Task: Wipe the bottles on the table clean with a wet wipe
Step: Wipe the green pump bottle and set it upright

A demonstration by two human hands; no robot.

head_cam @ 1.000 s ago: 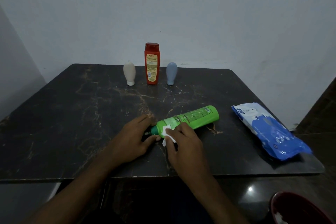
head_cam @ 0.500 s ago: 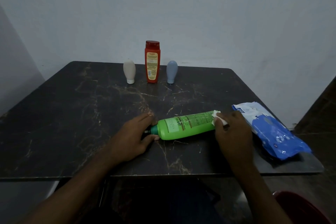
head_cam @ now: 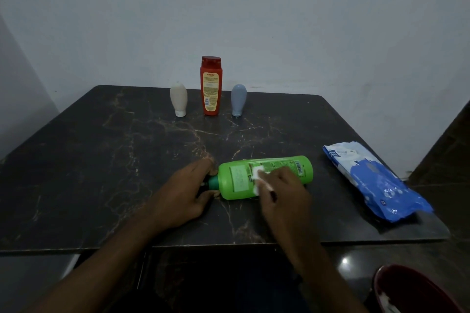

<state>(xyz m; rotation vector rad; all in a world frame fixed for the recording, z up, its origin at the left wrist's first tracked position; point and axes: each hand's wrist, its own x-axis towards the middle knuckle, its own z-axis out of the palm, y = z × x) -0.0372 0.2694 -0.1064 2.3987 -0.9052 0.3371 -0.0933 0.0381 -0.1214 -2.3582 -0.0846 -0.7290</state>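
Note:
A green bottle point(head_cam: 239, 178) lies on its side near the front of the dark marble table point(head_cam: 101, 160), cap pointing left. My left hand point(head_cam: 183, 193) grips its dark green cap end between thumb and fingers. My right hand point(head_cam: 284, 190) holds a small white wet wipe point(head_cam: 256, 178) and presses it on the middle of the bottle's label side. At the table's far edge stand three bottles upright: a cream one point(head_cam: 178, 100), a tall red one point(head_cam: 211, 86) and a grey-blue one point(head_cam: 238, 100).
A blue and white pack of wet wipes point(head_cam: 376, 181) lies at the table's right edge. A dark red bin point(head_cam: 412, 290) sits on the floor at bottom right. A pale wall runs close behind the table.
My right hand has slid the wipe back along the green bottle from its base end on the right to its middle. The left hand has kept its grip on the cap.

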